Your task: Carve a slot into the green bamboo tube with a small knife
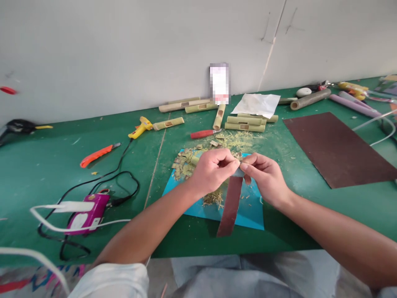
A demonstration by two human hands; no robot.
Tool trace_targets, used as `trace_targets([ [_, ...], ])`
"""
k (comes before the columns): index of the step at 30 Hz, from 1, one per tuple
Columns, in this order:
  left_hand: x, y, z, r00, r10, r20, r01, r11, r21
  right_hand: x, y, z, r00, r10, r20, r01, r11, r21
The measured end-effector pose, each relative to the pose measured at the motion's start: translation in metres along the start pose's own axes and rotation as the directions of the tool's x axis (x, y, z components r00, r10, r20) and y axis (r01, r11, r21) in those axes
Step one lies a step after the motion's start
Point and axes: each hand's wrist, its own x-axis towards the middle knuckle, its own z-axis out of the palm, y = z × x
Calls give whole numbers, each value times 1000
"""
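My left hand (214, 169) and my right hand (263, 176) meet above a blue sheet (251, 219), thumbs and fingertips pinched close together. Between them is the upper end of a reddish-brown sandpaper strip (230, 207), whose grey-blue back shows just under the fingertips. The strip slants down toward the table's front edge. Whether a small piece is tucked inside the pinch is hidden. Bamboo chips (183, 163) and thin shavings (214, 199) lie on the sheet around my left hand. Part of a bamboo tube (194, 160) shows behind that hand.
Behind the hands lie a red-handled carving tool (203, 134) and notched bamboo tubes (245, 124). A phone (219, 82) leans against the wall. To the left are an orange cutter (98, 156), a yellow glue gun (141, 127) and a purple power strip (88, 213) with cords. A large sandpaper sheet (338, 149) lies right.
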Motion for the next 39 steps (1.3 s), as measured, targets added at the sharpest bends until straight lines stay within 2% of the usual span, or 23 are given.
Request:
trace_targets([
  [3,0,1,1,998,-63,16,62,998,18,1,-2,-2,1000,-29,11,30,999,-38],
  [6,0,2,2,997,-71,24,70,997,44,1,-2,-3,1000,-23,-2,23,998,-61],
  [10,-1,0,1,998,-34,-54,36,999,31,0,-1,0,999,43,8,-43,998,-38],
  [13,0,-3,-2,995,-55,-85,55,998,-2,-1,1,2,997,79,9,-78,997,-14],
  [18,4,-1,-4,991,-133,-15,133,991,32,-1,1,3,994,100,47,-97,993,-65],
  [22,3,3,-4,996,-91,-11,92,994,65,-1,2,4,988,141,67,-137,989,-63],
  [27,2,0,-5,992,-63,-109,67,997,32,-5,7,7,964,211,162,-196,975,-103],
  [31,5,-2,-9,988,-115,-104,117,993,13,-7,9,5,983,138,119,-126,987,-100],
  [36,5,0,-12,995,-6,-98,17,993,113,-8,7,5,987,106,117,-99,993,-64],
  [39,3,0,-13,998,-21,-67,26,996,88,-8,5,6,985,98,142,-88,993,-80],
])
